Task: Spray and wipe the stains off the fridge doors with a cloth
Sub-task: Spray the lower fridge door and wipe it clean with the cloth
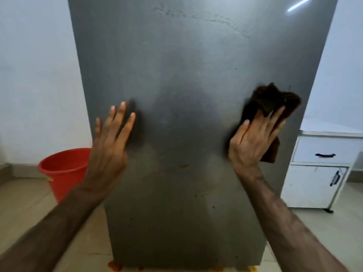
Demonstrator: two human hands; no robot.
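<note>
Two hands in view, one fridge door (188,114), one cloth (273,99), one bucket (62,169), one cabinet (318,177). Left hand (110,146) at 9 o'clock of centre: fingers straight and spread, flat against the door near its left edge, holding nothing. Right hand (253,142) at 3 o'clock: fingers straight, palm pressing the cloth onto the door near the right edge; thumb sits beside the cloth's left side. Cloth is dark brown, bunched and folded, sticking out above the fingertips toward 1 o'clock, with a corner hanging below the palm at 5 o'clock; edges blurred. Door is grey with a dull sheen and fills the middle of frame. Surface check: a streaky, patchy band of residue arcs across the top from 11 to 1 o'clock; a small dark smear sits low-centre at 6 o'clock of the hands; scattered dark specks lower down, mostly right of centre; a light reflection streak at top right. Bucket is red, on the floor at 8 o'clock, partly hidden behind the fridge's left edge and the left arm. Cabinet is white, at 4 o'clock just beside the fridge, one drawer over one door, each with a dark handle. Orange bits on the floor at the fridge's base, 6 o'clock; can't tell what they are.
</note>
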